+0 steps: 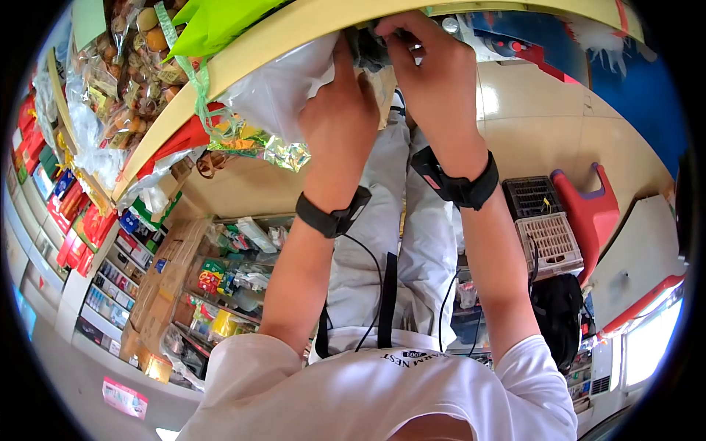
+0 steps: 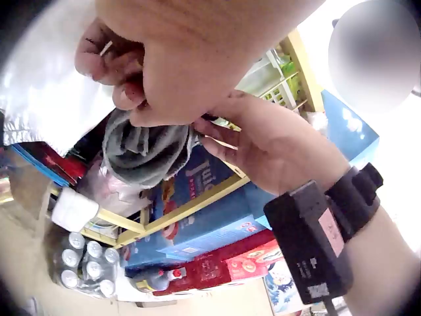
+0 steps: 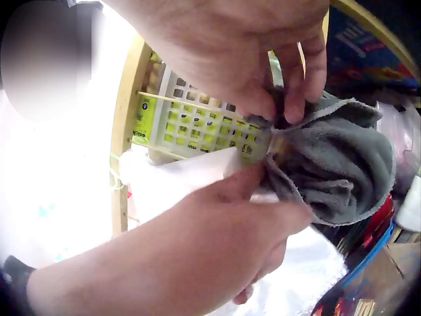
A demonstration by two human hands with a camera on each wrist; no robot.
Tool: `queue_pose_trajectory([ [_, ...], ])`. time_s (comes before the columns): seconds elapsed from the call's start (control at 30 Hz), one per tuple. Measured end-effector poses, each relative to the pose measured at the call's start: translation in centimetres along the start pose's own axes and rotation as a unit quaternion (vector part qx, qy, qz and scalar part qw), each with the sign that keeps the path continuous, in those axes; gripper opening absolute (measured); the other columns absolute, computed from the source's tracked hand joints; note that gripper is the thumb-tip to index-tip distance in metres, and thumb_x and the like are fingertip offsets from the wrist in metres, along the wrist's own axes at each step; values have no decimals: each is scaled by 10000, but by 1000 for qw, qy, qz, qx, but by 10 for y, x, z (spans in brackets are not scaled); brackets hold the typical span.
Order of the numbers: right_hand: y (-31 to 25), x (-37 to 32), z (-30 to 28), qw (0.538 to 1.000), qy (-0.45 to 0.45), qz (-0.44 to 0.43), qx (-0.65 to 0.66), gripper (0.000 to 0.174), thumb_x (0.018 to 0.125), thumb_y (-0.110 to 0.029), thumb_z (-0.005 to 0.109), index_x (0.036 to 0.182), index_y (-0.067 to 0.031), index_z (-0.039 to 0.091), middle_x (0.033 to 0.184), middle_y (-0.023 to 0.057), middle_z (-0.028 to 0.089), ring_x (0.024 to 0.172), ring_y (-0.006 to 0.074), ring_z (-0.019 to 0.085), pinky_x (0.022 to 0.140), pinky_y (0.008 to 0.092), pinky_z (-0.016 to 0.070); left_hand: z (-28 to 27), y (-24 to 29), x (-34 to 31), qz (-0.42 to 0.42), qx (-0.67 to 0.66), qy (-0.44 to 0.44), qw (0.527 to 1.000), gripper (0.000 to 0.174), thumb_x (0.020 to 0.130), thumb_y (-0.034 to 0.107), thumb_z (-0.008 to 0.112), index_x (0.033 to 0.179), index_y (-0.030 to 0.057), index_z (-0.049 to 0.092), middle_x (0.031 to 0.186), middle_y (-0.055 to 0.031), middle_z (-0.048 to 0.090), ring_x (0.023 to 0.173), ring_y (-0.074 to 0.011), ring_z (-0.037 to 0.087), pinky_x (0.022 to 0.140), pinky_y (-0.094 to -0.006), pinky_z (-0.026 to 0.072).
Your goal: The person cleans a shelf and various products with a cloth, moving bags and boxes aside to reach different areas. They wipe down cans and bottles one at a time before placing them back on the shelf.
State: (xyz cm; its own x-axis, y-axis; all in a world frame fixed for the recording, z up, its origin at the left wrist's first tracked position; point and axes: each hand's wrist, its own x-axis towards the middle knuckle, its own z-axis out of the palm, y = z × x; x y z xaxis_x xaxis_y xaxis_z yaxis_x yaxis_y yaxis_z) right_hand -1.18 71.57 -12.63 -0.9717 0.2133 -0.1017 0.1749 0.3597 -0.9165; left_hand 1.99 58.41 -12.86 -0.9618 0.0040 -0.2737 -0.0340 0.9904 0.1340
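Up by the yellow shelf edge (image 1: 250, 51), I have my left hand (image 1: 342, 110) and right hand (image 1: 434, 81) both pinching the grey cloth (image 3: 335, 164) (soft, light, floppy), best gripped, I judge, at its bunched edge.

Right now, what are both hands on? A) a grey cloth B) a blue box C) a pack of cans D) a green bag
A: the right wrist view shows the left hand and the right hand both pinching the grey cloth at the shelf edge.
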Motion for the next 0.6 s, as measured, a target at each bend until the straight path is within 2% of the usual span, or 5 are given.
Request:
queue_pose_trajectory([
  [0.03,-3,1,-1,1000,-10,15,-8,149,860,-17,674,1003,18,702,919,278,691,826,468,674,686,491,553,6,4,2,-9,-79,12,997,803,921,247,656,1611,87,279,674,-174,684,615,-379,681,575,-476,534],
  [0.2,4,2,9,999,-11,8,-43,159,874,-40,678,1022,17,699,937,281,689,838,472,669,697,512,542,4,22,6,13,-64,-16,998,763,937,227,618,1600,57,280,680,-204,678,640,-422,677,598,-511,540],
  [0.27,11,4,15,997,25,-44,-51,179,906,-44,704,1085,-39,712,885,127,739,734,262,718,670,328,550,4,8,7,42,-40,-15,998,735,947,193,597,1604,79,286,697,-196,691,655,-421,685,616,-530,543],
  [0.4,13,1,17,998,31,-51,-10,160,897,-44,706,1054,-17,719,840,124,742,661,249,712,639,325,550,-7,-24,1,30,48,-41,998,740,944,195,612,1607,103,294,693,-192,691,627,-393,688,577,-515,537],
  [0.6,8,4,11,999,17,-47,14,137,898,-8,681,1029,-35,708,867,97,751,685,207,719,652,302,551,23,16,5,27,-12,30,999,784,932,228,639,1616,110,274,657,-162,681,588,-375,677,528,-492,523],
])
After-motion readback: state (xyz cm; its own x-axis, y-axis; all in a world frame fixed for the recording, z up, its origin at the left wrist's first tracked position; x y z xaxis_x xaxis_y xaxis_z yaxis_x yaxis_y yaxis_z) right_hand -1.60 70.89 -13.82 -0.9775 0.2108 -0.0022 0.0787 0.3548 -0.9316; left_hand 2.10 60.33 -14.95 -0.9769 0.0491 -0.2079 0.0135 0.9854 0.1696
